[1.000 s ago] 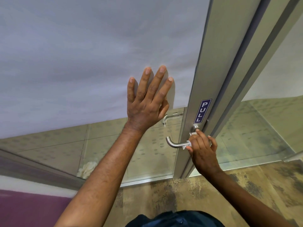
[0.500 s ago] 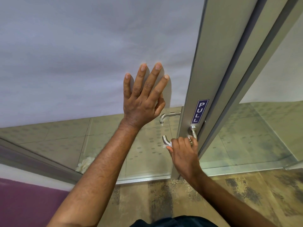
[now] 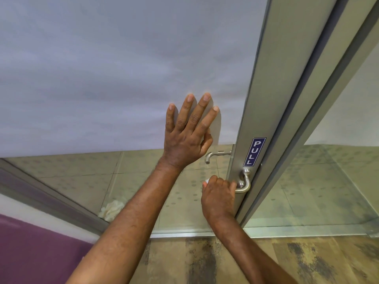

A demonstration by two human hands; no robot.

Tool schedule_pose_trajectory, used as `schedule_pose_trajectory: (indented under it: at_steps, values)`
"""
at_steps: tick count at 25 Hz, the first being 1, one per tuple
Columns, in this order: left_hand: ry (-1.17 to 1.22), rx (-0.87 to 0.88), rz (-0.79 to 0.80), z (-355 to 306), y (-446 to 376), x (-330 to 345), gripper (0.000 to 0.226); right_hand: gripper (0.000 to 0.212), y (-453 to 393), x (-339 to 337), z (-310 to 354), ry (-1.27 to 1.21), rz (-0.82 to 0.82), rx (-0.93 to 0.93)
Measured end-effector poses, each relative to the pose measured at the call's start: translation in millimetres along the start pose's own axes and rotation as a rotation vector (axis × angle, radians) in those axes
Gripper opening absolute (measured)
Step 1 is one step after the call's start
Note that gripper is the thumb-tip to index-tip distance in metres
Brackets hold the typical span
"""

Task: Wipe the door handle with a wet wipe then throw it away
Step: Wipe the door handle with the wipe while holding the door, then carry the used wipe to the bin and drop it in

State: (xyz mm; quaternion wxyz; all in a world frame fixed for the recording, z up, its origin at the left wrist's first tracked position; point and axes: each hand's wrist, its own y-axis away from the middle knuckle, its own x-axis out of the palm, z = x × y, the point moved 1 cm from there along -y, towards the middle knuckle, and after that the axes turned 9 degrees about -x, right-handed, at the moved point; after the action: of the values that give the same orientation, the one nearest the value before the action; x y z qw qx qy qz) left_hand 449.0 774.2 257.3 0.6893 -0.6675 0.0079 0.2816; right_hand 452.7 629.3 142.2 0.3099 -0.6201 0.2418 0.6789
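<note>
A view from the person's head, looking down at two bare arms reaching toward a glass door with a metal frame. The left hand (image 3: 187, 138) lies flat against the frosted upper part of the glass door (image 3: 102, 78), fingers (image 3: 205, 115) spread and holding nothing; this reads as bracing, so the door does not swing while the handle is rubbed. The right hand (image 3: 218, 196) is curled closed around the bar of the silver door handle (image 3: 245, 184), which sticks out from the frame just under a blue PULL sign (image 3: 254, 151). Only the handle's bent neck and its end nearest the frame show past the knuckles. A small white scrap, judged to be the wet wipe (image 3: 206, 179), peeks out at the top of the fist, so the wipe sits between palm and metal, wrapped round the bar to clean all sides at once. A second handle (image 3: 215, 155) shows through the glass on the far side. No bin is in view, so the throwing away is not yet done
</note>
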Motion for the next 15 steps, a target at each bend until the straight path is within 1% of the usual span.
schedule_pose_trajectory:
  at_steps: [5,10,12,15]
  values:
    - [0.01,0.006,0.099,-1.1,4.1,-14.1,0.072,0.033,5.2,8.8,9.1,-0.097,-0.138,0.0]
    - [0.031,0.033,0.224,25.4,27.8,-44.3,0.074,0.043,8.4,18.1,6.9,-0.143,-0.275,-0.001]
    - [0.045,0.007,0.282,45.1,47.7,-61.7,0.072,0.043,10.3,23.0,2.1,-0.231,-0.351,0.009]
    - [0.048,-0.07,0.373,86.4,85.0,-92.5,0.07,0.034,13.2,22.2,10.7,-0.425,-0.446,0.065]
